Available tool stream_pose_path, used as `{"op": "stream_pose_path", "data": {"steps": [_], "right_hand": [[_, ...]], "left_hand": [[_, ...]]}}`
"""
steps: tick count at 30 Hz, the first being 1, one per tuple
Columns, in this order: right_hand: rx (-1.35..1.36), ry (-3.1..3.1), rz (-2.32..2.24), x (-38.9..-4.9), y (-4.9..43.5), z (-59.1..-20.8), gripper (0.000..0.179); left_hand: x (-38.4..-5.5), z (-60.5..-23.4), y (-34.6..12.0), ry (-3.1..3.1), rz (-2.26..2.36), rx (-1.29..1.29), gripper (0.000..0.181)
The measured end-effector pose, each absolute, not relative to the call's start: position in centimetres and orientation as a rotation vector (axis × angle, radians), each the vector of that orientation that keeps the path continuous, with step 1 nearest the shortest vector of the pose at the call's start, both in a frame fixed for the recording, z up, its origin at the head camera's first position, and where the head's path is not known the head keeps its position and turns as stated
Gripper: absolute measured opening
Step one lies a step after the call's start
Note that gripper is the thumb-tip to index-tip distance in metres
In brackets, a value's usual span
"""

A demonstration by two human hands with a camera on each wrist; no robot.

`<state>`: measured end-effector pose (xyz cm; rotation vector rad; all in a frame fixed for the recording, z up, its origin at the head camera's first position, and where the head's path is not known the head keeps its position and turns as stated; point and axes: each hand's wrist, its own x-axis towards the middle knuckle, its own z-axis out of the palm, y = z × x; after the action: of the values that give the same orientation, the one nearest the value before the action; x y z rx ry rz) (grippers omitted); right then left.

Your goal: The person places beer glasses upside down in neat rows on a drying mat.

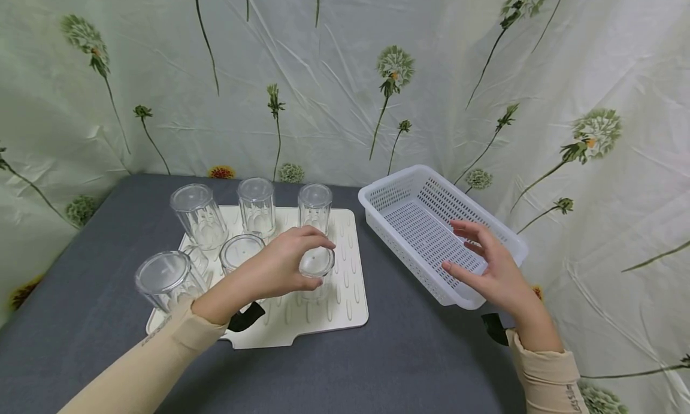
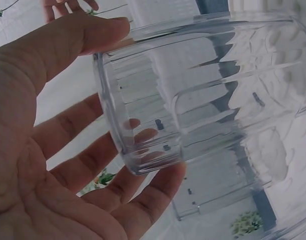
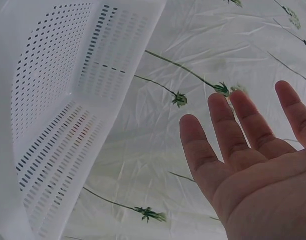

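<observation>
My left hand reaches over the white draining board and holds an upside-down glass mug by its base. In the left wrist view the thumb lies on one side of the ribbed glass mug and the fingers curl round the other. Several more clear mugs stand base-up around it, among them one at the back and one at the front left. My right hand holds nothing, its fingers spread over the near right end of the white plastic basket.
The perforated basket stands to the right of the board, set at an angle. Both rest on a dark grey tabletop. Behind and at the sides hangs a pale curtain printed with dandelions.
</observation>
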<state>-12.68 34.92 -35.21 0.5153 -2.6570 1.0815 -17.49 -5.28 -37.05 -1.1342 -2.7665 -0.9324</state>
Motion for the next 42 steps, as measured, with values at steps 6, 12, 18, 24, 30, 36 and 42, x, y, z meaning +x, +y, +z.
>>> {"op": "stream_pose_path", "data": {"steps": [6,12,18,24,30,36,42], "right_hand": [[0.520,-2.658,1.081,-12.7,35.0,-35.3,0.073],[0.516,-2.658,1.082,-12.6,35.0,-35.3,0.072],[0.513,-2.665,1.094,-12.5,35.0,-35.4,0.072],[0.487,-2.666,1.132,-12.7,35.1,-35.7,0.071],[0.475,-2.663,1.146,-13.3,35.1,-36.3,0.068],[0.420,-2.709,1.130,-13.9,34.9,-36.8,0.066],[0.385,-2.758,1.084,-14.2,34.6,-37.2,0.066]], "left_hand": [[-17.4,-37.4,-5.1,-2.811,-0.994,-0.997,0.060],[-17.3,-37.4,-5.0,-2.836,-1.038,-0.902,0.066],[-17.2,-37.5,-4.8,-2.852,-1.065,-0.846,0.071],[-17.1,-37.5,-4.7,-2.893,-1.075,-0.775,0.074],[-17.0,-37.5,-4.8,-2.933,-1.080,-0.744,0.076],[-17.0,-37.6,-4.9,-2.958,-1.079,-0.742,0.081],[-16.6,-37.1,-5.0,-2.925,-1.066,-0.769,0.081]]}}
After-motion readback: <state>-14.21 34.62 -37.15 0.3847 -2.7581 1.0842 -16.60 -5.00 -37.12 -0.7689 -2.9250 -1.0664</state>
